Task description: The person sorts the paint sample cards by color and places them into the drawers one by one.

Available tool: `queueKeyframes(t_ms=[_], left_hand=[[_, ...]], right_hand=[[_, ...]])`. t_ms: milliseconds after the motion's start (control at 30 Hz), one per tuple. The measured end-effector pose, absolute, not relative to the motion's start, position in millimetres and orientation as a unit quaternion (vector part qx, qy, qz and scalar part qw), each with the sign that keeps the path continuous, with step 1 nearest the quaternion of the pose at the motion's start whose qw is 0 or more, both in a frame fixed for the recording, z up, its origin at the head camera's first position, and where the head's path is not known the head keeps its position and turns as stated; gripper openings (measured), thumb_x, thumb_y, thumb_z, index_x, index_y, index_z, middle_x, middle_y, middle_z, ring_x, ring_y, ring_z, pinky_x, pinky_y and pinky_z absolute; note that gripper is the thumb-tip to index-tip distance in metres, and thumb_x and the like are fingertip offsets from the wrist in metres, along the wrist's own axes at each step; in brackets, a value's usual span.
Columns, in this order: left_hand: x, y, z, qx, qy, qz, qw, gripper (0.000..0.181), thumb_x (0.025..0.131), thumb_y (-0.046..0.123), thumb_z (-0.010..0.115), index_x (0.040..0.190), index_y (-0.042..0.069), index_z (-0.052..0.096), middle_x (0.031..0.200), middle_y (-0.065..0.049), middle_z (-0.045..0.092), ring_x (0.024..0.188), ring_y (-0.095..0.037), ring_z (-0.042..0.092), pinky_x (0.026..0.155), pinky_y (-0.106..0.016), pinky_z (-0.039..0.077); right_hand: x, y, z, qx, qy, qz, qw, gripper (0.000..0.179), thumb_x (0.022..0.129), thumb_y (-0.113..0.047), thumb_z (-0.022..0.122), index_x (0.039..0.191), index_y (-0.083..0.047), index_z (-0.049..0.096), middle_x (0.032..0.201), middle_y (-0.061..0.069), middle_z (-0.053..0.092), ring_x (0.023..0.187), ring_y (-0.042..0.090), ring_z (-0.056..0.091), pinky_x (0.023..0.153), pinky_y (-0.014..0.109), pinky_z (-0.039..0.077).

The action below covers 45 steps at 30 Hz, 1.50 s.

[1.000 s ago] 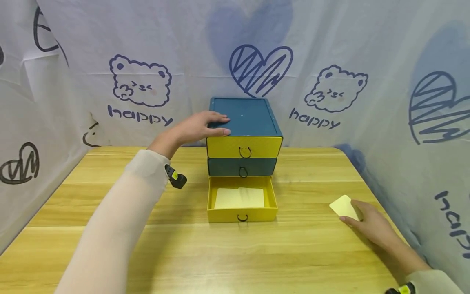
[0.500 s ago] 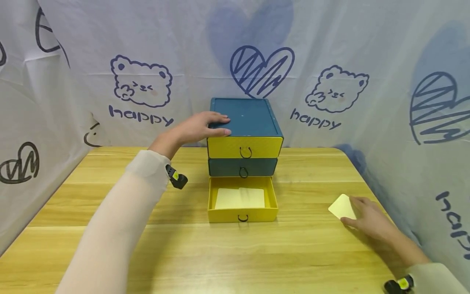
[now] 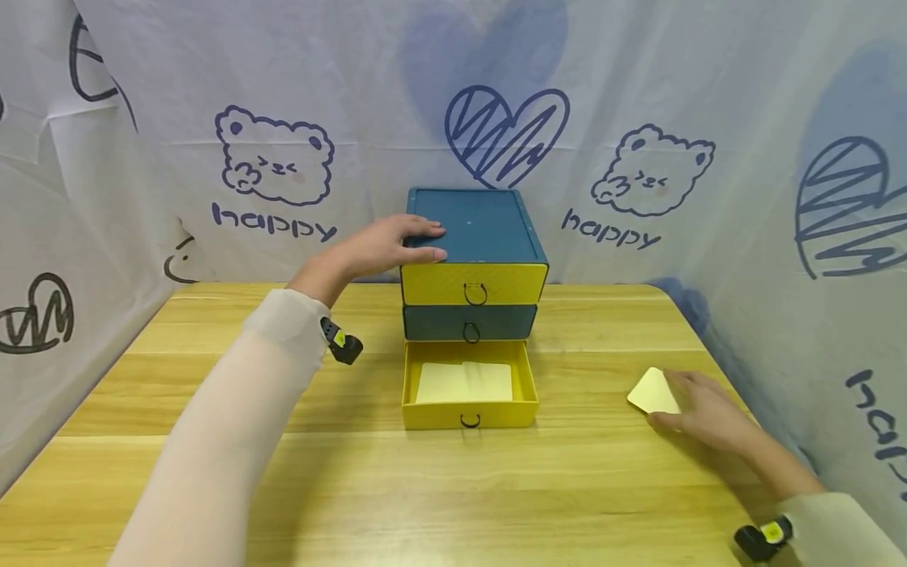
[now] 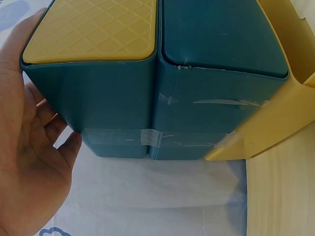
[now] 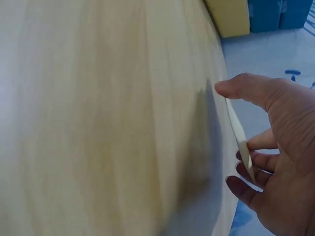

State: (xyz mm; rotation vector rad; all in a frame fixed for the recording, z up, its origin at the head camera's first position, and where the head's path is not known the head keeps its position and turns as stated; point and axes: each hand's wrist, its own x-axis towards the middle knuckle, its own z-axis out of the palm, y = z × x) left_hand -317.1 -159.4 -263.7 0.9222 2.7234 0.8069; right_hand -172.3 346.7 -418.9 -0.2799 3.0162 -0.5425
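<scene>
A drawer unit (image 3: pixel 471 228) with a blue top stands at the middle of the table. My left hand (image 3: pixel 386 242) rests on its top left edge, fingers spread over the lid; the left wrist view shows this hand (image 4: pixel 37 147) against the dark teal casing. The bottom yellow drawer (image 3: pixel 524 386) is pulled out and holds pale cream cards (image 3: pixel 464 383). At the table's right side my right hand (image 3: pixel 712 413) pinches a pale yellow card (image 3: pixel 652 391). In the right wrist view the card (image 5: pixel 238 130) appears nearly edge-on between thumb and fingers, just above the tabletop.
Above the pulled-out drawer, a teal drawer (image 3: pixel 470 323) and a yellow drawer (image 3: pixel 473 284) are closed, each with a dark ring pull. A white cloth (image 3: pixel 386 102) with bear and heart drawings hangs behind and beside the wooden table (image 3: pixel 453 496).
My right hand has shifted slightly left and away from me, carrying the card. The left hand and the drawer unit stay in place.
</scene>
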Motion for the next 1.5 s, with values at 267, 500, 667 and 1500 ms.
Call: queueKeyframes(t_ms=[267, 500, 667, 1500], left_hand=[[-317, -160, -264, 0.307, 0.908, 0.273, 0.077, 0.066, 0.094, 0.056, 0.056, 0.150, 0.024, 0.043, 0.159, -0.001, 0.027, 0.146, -0.026, 0.019, 0.116, -0.052, 0.020], [-316, -159, -262, 0.305, 0.908, 0.275, 0.081, 0.065, 0.094, 0.056, 0.056, 0.150, 0.025, 0.043, 0.159, -0.001, 0.026, 0.146, -0.026, 0.019, 0.116, -0.052, 0.020], [-318, -159, -262, 0.308, 0.908, 0.273, 0.079, 0.066, 0.094, 0.057, 0.056, 0.150, 0.024, 0.043, 0.158, -0.001, 0.027, 0.146, -0.026, 0.020, 0.116, -0.052, 0.020], [-318, -159, -262, 0.307, 0.907, 0.275, 0.084, 0.068, 0.093, 0.058, 0.056, 0.150, 0.024, 0.043, 0.159, 0.000, 0.027, 0.146, -0.026, 0.019, 0.116, -0.052, 0.019]], right_hand=[[-179, 320, -404, -0.126, 0.975, -0.180, 0.021, 0.093, 0.084, -0.050, 0.073, 0.148, 0.006, 0.034, 0.139, 0.036, 0.038, 0.125, 0.055, 0.036, 0.096, 0.070, 0.034], [-183, 291, -392, -0.181, 0.965, -0.188, -0.012, 0.089, 0.084, -0.047, 0.074, 0.147, 0.005, 0.038, 0.138, 0.030, 0.044, 0.125, 0.050, 0.042, 0.098, 0.065, 0.036], [-184, 267, -384, -0.212, 0.957, -0.199, -0.012, 0.088, 0.083, -0.049, 0.075, 0.147, 0.001, 0.041, 0.141, 0.025, 0.045, 0.127, 0.047, 0.042, 0.099, 0.064, 0.037], [-203, 157, -362, -0.348, 0.918, -0.186, 0.038, 0.072, 0.088, -0.060, 0.063, 0.144, -0.018, 0.049, 0.144, 0.006, 0.048, 0.130, 0.029, 0.046, 0.105, 0.051, 0.039]])
